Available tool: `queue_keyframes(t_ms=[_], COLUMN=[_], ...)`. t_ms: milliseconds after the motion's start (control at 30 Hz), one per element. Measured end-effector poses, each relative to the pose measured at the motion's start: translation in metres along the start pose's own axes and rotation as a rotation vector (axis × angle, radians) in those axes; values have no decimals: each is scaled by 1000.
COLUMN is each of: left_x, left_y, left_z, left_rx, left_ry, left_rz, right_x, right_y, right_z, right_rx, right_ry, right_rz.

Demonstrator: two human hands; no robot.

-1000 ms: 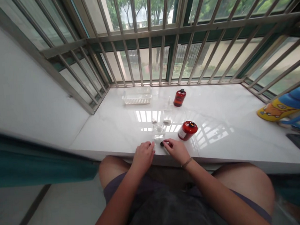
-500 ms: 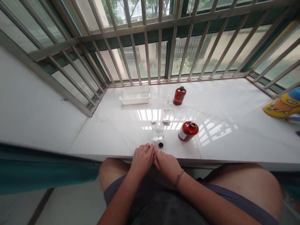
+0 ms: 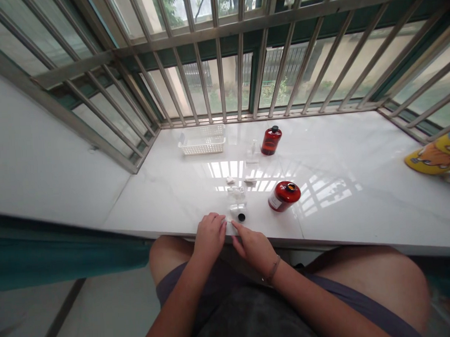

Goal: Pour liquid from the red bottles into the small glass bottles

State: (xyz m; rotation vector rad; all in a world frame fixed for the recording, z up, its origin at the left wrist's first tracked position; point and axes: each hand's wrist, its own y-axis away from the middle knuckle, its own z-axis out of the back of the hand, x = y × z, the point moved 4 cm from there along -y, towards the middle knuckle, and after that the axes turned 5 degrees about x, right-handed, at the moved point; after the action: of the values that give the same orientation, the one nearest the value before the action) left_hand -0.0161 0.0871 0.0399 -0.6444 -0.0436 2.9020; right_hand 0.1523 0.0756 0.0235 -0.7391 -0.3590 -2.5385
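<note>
From where I'm standing, the person is seated close against a white marble table (image 3: 342,223) under a barred window, with both hands drawn in at its front edge. The left hand (image 3: 210,236) sits with its fingers loosely curled, and the right hand (image 3: 253,248) reaches in from the other side with its fingers extended. The fingertips of the two hands come close together around a small pale item (image 3: 229,228) at the table's edge, though I can't tell whether either hand is actually gripping it. Just beyond them sits a small clear glass jar (image 3: 237,209), with a round black cap (image 3: 241,217) right beside it, and a second clear glass container (image 3: 236,193) stands a little farther out. The work in hand seems to centre on these small pieces. A red-brown bottle (image 3: 284,195) lies on its side to the right, another red-brown bottle (image 3: 271,140) stands upright farther back, and a white plastic basket (image 3: 201,142) sits near the window.
</note>
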Motion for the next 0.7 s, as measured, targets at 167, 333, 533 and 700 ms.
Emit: queue_keyframes(t_ms=[167, 333, 533, 700], left_x=[-5, -8, -3, 2], left_y=[-22, -33, -37, -40], left_z=[-5, -6, -6, -10], left_rx=[49, 122, 126, 126], left_ry=[63, 120, 216, 260], left_rz=[-23, -48, 10, 43], right_x=[-12, -23, -33, -33], right_y=[11, 31, 46, 45], right_z=[11, 10, 4, 6], right_rx=[-54, -51, 9, 25], right_ry=[-167, -292, -400, -414], right_rz=[-34, -40, -76, -68])
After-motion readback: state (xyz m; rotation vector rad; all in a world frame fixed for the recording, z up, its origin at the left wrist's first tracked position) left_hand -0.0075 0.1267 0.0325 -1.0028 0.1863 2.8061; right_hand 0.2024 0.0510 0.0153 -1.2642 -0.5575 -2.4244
